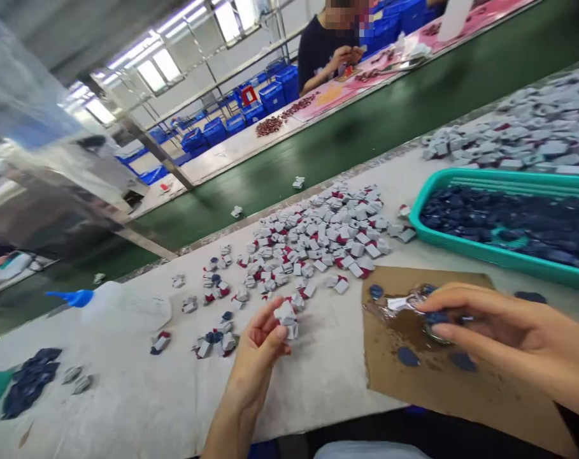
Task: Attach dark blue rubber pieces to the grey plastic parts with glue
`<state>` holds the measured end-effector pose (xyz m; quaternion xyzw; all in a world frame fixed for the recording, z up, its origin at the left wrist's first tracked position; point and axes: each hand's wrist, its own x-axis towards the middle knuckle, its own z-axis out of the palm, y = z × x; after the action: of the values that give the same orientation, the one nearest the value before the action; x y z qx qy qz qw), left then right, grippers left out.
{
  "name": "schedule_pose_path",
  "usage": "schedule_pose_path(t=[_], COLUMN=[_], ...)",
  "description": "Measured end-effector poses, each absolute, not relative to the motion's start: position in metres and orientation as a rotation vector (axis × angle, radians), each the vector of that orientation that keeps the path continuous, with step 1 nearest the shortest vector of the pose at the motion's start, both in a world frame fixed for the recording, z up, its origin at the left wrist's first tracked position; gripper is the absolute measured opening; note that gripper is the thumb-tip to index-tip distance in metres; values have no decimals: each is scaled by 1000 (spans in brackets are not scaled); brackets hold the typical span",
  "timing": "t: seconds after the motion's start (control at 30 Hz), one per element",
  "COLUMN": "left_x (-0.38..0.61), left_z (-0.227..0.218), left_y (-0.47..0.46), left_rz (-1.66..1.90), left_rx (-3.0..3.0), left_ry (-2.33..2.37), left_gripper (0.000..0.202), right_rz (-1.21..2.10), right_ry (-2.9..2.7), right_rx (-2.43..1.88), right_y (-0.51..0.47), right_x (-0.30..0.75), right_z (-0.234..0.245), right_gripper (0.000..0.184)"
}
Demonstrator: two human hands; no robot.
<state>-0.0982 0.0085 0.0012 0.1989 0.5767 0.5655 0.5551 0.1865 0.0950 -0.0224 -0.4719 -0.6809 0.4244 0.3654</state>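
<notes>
My left hand (265,338) is closed, pinching a small light-grey plastic part (286,313) between thumb and fingers above the white table. Over a piece of brown cardboard (389,376), my right hand (504,338) has its thumb and fingers closed on a small dark blue piece (436,317). Just below those fingertips lies a small round dish (437,335), partly hidden by the hand. A wet brown stain surrounds it, with a white strip (398,304) and several flat dark blue pieces (408,356) lying on the cardboard.
Many grey-and-red parts (318,236) are heaped beyond my hands. A green basket (461,239) of dark blue pieces stands at right, near a larger grey pile (532,127). At left lies a blue-tipped bottle (121,306). Across a green belt (251,197), a person (318,51) handles parts.
</notes>
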Motion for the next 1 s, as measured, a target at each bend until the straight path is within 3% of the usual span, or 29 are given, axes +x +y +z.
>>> schedule_pose_path(t=[0.1,0.37,0.57,1.0], left_x=[-64,5,-5,-12], left_z=[-7,-16,-10,-12], left_y=[-3,-6,4,3], left_rz=[1281,1233,1259,1267], left_rx=[207,207,213,285], left_ry=[1209,1051,1149,1076], left_gripper=[40,33,41,26], right_rz=[1017,217,146,-267], right_ry=[-1934,-2299,-2430,-2567], right_rx=[-1185,-1088,-1073,-871], right_y=[95,86,89,95], right_x=[188,208,219,207], right_z=[-14,-43,-50,-42], right_gripper=[20,22,22,26])
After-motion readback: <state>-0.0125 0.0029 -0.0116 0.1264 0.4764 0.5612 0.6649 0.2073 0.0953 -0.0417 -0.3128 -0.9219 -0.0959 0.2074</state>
